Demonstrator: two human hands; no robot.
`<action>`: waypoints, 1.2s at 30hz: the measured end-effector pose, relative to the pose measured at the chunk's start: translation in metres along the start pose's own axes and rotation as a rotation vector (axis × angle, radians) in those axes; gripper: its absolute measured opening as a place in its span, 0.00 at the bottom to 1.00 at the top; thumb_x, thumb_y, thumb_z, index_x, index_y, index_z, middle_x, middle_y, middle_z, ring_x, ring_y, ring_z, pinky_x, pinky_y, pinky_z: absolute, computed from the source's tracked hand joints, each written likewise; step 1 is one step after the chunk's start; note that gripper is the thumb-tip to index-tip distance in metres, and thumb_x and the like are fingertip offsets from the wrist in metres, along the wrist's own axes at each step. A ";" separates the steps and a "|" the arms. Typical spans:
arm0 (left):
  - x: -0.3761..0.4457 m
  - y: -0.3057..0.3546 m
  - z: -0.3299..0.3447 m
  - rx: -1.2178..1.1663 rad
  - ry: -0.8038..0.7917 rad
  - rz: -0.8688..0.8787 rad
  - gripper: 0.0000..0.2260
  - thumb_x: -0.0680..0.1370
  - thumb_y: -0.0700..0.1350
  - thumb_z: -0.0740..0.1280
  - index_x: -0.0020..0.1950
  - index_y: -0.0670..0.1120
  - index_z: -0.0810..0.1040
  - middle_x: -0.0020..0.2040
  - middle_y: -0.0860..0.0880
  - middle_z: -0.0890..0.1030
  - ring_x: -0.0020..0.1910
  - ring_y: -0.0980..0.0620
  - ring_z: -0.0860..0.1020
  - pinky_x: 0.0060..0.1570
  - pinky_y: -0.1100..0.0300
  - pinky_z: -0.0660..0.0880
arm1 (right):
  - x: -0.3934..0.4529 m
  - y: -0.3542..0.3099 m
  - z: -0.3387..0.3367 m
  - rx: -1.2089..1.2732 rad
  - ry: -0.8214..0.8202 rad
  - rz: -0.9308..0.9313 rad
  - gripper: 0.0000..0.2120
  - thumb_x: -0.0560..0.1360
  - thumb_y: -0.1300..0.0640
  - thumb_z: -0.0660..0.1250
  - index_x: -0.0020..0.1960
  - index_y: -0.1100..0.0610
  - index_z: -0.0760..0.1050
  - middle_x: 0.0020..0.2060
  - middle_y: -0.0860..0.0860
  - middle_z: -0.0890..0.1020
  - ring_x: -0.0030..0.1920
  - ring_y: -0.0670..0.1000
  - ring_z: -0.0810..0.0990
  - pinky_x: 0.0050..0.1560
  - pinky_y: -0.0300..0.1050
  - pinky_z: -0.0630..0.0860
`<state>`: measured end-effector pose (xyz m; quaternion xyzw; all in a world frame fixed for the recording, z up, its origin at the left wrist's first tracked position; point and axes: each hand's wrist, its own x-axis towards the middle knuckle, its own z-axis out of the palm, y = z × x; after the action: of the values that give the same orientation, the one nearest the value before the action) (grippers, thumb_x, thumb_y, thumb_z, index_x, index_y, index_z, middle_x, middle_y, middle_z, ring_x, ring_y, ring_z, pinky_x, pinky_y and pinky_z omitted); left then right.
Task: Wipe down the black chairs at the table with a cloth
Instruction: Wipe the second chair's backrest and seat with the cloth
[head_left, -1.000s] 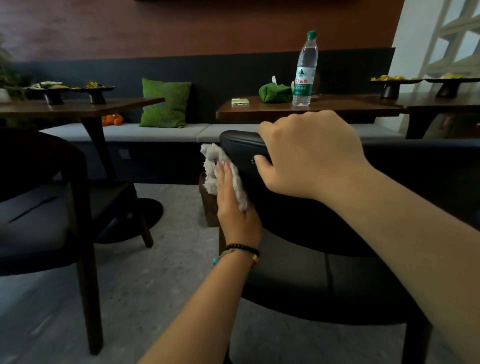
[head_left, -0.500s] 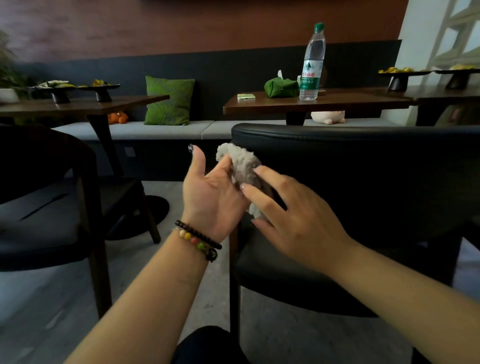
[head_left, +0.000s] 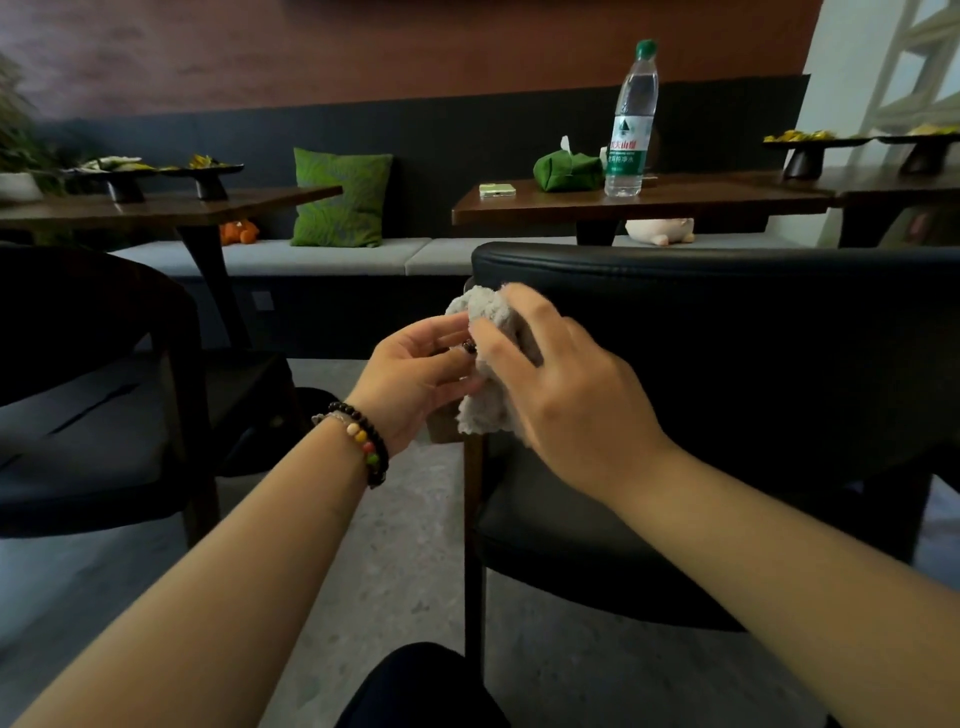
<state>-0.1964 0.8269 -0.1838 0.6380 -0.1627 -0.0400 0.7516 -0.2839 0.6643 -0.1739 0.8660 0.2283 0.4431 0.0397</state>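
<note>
Both hands meet on the grey cloth just in front of the black chair — the right hand lies over it with fingers curled round the bunched fabric, and the left hand, palm up, pinches its near edge. The cloth hangs between them beside the chair's left back corner; whether it touches the leather I cannot tell. Behind the chair stands a table with a bottle.
</note>
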 end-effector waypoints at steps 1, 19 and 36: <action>0.000 -0.002 -0.002 0.013 0.000 0.007 0.15 0.78 0.33 0.64 0.64 0.41 0.76 0.59 0.41 0.81 0.54 0.46 0.82 0.47 0.57 0.80 | 0.005 -0.001 -0.002 0.052 -0.015 0.034 0.16 0.78 0.63 0.61 0.65 0.62 0.74 0.66 0.64 0.73 0.51 0.61 0.80 0.41 0.53 0.82; 0.017 -0.020 0.008 0.120 -0.009 0.085 0.07 0.77 0.35 0.67 0.46 0.46 0.80 0.36 0.56 0.84 0.38 0.60 0.82 0.36 0.69 0.76 | 0.027 -0.028 -0.002 -0.682 -0.371 -0.170 0.29 0.75 0.64 0.38 0.74 0.74 0.39 0.75 0.70 0.47 0.75 0.71 0.44 0.71 0.65 0.38; 0.072 0.081 0.032 0.580 -0.208 0.223 0.10 0.80 0.47 0.63 0.53 0.46 0.84 0.51 0.49 0.84 0.50 0.59 0.81 0.50 0.66 0.77 | 0.012 0.022 0.020 -0.756 -0.312 -0.590 0.23 0.80 0.55 0.54 0.69 0.67 0.67 0.72 0.68 0.60 0.72 0.72 0.57 0.68 0.70 0.57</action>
<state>-0.1496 0.7917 -0.0872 0.7961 -0.3123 0.0255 0.5177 -0.2541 0.6525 -0.1714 0.7455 0.2781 0.3300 0.5080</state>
